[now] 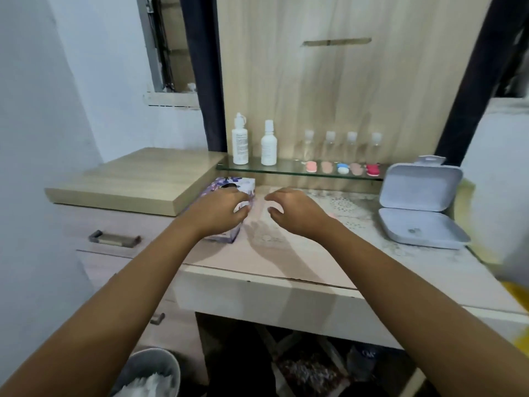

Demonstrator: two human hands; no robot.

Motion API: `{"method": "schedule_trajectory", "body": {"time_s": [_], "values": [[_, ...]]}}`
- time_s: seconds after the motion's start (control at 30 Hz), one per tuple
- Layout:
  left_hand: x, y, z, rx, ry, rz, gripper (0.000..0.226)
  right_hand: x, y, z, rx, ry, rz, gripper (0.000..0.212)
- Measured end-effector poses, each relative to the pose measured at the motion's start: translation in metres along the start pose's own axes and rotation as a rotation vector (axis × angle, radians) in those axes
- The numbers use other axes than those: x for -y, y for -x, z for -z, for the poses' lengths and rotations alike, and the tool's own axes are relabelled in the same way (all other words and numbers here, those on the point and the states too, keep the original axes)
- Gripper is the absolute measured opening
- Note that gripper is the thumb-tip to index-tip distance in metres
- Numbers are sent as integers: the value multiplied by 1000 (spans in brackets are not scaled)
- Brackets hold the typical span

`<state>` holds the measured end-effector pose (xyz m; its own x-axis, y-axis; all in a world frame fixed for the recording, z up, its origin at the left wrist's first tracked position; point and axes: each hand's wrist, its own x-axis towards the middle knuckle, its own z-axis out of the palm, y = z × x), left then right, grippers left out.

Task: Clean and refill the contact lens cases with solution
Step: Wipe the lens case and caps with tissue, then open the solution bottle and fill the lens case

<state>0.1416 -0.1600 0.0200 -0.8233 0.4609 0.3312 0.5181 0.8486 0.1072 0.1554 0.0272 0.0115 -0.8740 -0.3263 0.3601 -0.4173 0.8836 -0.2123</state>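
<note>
Several contact lens cases lie in a row on a glass shelf [282, 168]: a pink one [311, 167], a blue and white one [342, 168], a red one [372, 169] and beige ones between them. Two white solution bottles [240, 138] [269, 144] stand at the shelf's left end. Behind the cases stand several small clear bottles [329, 144]. My left hand [219, 212] hovers over a purple tissue box [246, 184], fingers loosely curled. My right hand [294, 212] hovers beside it over the tabletop, fingers also loosely curled and holding nothing.
An open grey plastic box [420, 224] sits at the right of the table [286, 253]. A raised wooden top [137, 179] with drawers below is at the left. A bin [154, 371] with white tissues stands on the floor at lower left.
</note>
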Motion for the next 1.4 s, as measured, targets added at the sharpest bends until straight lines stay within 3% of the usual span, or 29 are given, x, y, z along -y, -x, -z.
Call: {"method": "schedule_trajectory", "body": {"time_s": [0.33,0.67,0.93,1.17,1.3,1.4], "values": [[-61,-59,-56,108,92,-114,39,-83,44,16,5,37,-260,38],[-70,-77,-117,122,133,-131,39,-129,64,-10,7,17,-409,38],[-66,-86,-143,61,119,-115,35,-137,58,-41,-170,-10,-543,39],[-62,-86,-152,50,161,-109,38,-144,57,-49,-204,-32,-556,28],[-61,-91,-141,109,336,-33,36,-146,58,-51,-211,-26,-542,25],[-60,-101,-123,-39,452,45,34,-146,58,-52,-218,-13,-521,25]]}}
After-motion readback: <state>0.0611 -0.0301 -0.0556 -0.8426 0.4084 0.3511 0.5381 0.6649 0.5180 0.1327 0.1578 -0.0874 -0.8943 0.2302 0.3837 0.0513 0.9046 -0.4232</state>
